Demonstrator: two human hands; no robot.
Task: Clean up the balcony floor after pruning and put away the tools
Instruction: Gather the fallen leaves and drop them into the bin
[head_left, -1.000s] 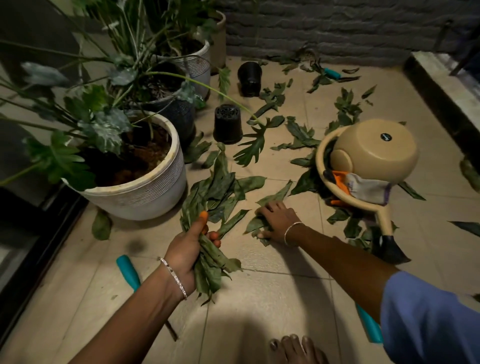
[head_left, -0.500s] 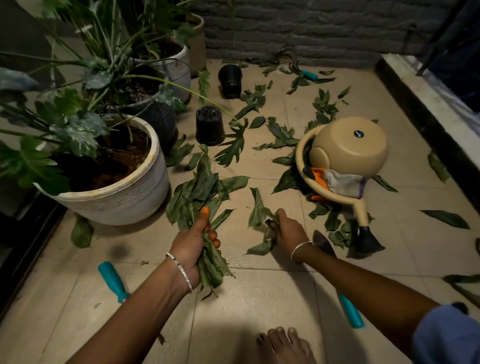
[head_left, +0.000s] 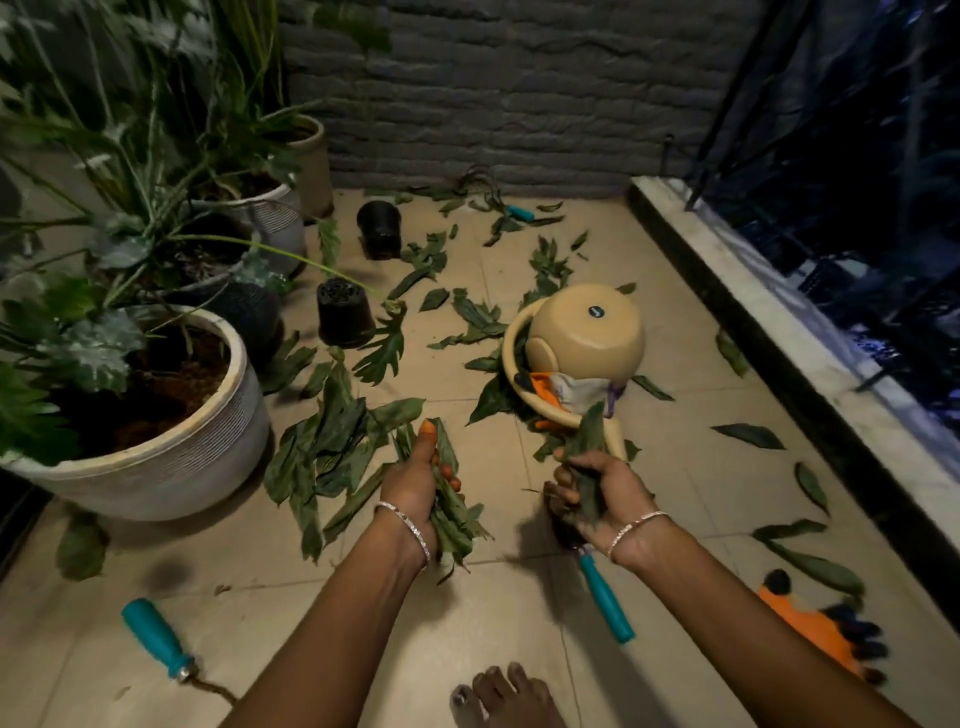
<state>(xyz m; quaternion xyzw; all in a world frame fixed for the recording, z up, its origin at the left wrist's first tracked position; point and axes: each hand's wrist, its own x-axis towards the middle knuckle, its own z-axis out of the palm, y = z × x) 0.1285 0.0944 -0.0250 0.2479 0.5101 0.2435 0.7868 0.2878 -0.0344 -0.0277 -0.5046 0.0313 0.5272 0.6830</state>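
Beige tiled balcony floor (head_left: 498, 613), dim light, grey brick wall behind. Left hand (head_left: 410, 483) clamped round a thick bunch of cut green leaves (head_left: 452, 514), thumb up along it. Right hand (head_left: 602, 493) curled round a smaller clutch of green leaves (head_left: 589, 441), held clear of the tiles. Step in hand, judged: gathering clippings, well short of done. Loose heap of fallen leaves (head_left: 332, 447) just left of the left fist; more scattered beyond both grips. Teal-handled hand tool (head_left: 605, 603) directly under the right wrist, untouched. Next move likely calls for merging both bunches into one hand, freeing the other.
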